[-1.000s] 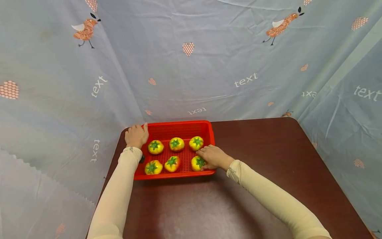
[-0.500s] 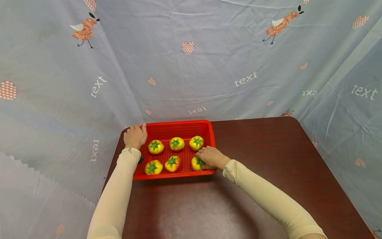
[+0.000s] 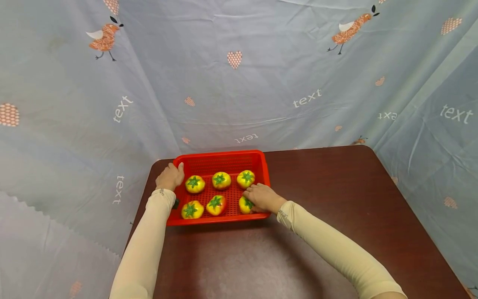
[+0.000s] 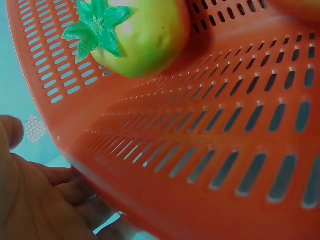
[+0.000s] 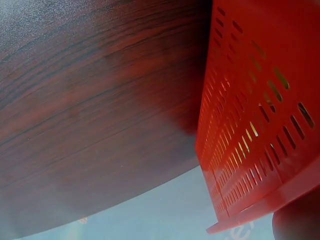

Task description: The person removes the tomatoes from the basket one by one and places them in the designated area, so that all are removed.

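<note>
A red plastic basket [image 3: 224, 155] with slotted walls holds several yellow-red toy tomatoes, each with a green star-shaped calyx. My left hand [image 3: 169, 176] is at the basket's left rim. In the left wrist view its fingers [image 4: 75, 192] reach behind the outer side of the rim, with the thumb apart from it; one tomato [image 4: 150, 37] shows inside. My right hand [image 3: 263, 197] reaches over the right rim, its fingers and thumb around the front-right tomato [image 3: 244, 205], which they partly cover. In the right wrist view, the basket's outer wall [image 5: 245, 105] hides most of that hand.
The basket stands near the back left of a dark reddish-brown wooden table [image 3: 317, 178]. A grey-blue curtain [image 3: 276, 83] printed with birds and hearts hangs behind the table and along both sides.
My left hand has slid slightly down and toward me along the left rim, baring the basket's back-left corner. My right hand has shifted a little left over the front-right tomato.
</note>
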Demonstrator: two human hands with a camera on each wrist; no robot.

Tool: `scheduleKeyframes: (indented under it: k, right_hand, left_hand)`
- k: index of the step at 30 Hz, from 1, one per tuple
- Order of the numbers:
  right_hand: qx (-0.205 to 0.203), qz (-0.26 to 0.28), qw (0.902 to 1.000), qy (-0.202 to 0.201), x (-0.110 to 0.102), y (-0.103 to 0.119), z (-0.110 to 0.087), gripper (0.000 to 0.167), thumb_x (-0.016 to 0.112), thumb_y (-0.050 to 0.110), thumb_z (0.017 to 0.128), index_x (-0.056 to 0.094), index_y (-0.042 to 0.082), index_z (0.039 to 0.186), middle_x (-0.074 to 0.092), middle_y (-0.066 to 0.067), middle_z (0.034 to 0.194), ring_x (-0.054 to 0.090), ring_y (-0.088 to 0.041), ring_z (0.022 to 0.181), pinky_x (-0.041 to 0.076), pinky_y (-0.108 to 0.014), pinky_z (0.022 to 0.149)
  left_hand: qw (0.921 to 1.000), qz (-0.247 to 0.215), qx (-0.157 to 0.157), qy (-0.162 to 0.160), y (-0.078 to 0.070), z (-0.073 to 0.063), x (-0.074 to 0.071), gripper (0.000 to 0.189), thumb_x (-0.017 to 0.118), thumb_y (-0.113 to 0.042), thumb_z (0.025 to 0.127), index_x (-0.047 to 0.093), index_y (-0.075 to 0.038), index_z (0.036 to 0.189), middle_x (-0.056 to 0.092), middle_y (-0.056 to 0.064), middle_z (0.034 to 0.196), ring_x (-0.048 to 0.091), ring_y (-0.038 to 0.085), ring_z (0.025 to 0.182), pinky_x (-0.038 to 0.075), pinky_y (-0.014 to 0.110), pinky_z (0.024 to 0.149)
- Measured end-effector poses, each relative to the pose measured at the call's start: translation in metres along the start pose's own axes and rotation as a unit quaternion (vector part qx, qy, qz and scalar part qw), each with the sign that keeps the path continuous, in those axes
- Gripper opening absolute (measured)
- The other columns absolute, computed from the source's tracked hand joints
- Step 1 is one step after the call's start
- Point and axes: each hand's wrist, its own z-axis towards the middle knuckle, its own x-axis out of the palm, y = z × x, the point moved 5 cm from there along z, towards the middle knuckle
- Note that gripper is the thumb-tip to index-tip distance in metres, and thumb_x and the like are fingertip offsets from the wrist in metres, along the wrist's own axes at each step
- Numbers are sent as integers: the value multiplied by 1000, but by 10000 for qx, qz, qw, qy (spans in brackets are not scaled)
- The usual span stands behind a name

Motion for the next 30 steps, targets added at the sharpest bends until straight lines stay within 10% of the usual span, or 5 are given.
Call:
scheduleKeyframes:
  k: [30]
  right_hand:
    - [19,178,9995,-278,-9,-4,-5,58,72,40,87,57,9,133,62,-8,130,54,-25,126,42,-44,109]
  left_hand:
    - [9995,17,93,288,0,-4,1,77,9,-44,105,2,20,147,28,41,149,35,53,135,33,60,110]
